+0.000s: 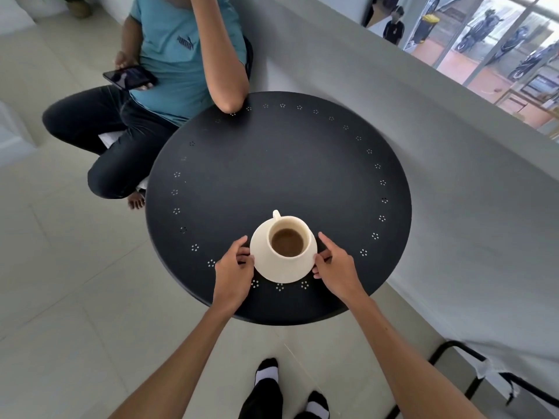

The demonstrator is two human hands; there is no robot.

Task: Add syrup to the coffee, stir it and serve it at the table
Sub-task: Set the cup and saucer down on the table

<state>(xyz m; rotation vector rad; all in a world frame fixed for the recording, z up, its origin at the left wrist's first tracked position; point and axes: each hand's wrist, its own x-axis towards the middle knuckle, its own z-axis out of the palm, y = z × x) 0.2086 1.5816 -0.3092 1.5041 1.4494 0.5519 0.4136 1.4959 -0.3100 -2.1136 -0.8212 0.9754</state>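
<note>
Both hands, left and right, pinching opposite rims of saucer with cup on it, near table near edge, handle pointing away toward far edge, each hand equally close.

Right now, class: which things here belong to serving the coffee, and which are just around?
Belong to the job:
cup of coffee
saucer
round black table
left hand
right hand

Just around:
phone held by the seated person
black chair frame
</note>
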